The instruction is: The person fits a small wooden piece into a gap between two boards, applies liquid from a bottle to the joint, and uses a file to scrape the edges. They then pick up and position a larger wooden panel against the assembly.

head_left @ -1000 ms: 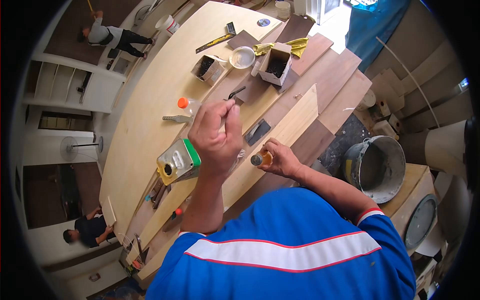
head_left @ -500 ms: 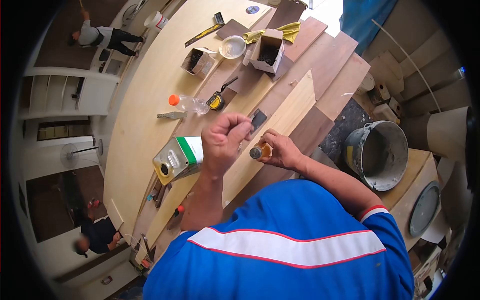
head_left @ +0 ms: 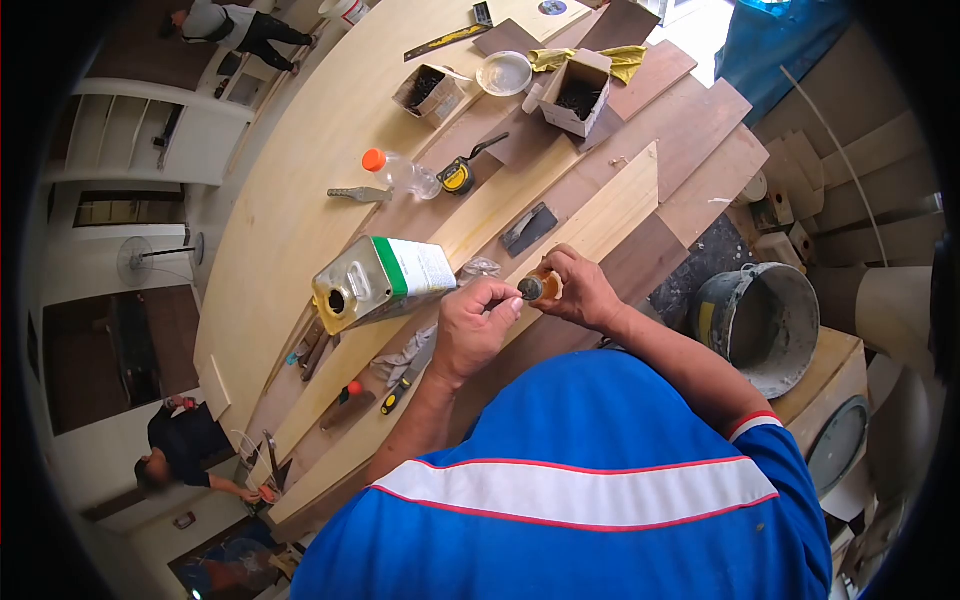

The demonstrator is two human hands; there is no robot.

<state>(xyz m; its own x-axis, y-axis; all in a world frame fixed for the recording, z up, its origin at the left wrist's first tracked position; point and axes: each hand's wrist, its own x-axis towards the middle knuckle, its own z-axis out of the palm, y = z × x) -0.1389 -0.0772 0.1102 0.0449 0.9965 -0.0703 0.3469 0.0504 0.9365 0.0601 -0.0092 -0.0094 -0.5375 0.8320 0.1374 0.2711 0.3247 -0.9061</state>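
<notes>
My right hand is closed around a small amber bottle, its dark round top turned toward my other hand. My left hand is in a pinch, thumb and forefinger at the edge of that dark top; whether anything small sits between them is hidden. Left of my hands lies a metal tin with a green and white label and an open spout. A dark flat block rests on the boards just beyond. Near my left forearm are a yellow-and-black handled tool and a greyish rag.
Wooden planks cover the bench. Farther up are a tape measure, an orange-capped clear bottle, a white bowl and two open cartons. A large bucket stands right. Two people are at left.
My left hand has come down and right, its fingertips now at the bottle's dark top. My right hand still holds the bottle. The view has shifted, uncovering the block and the rag.
</notes>
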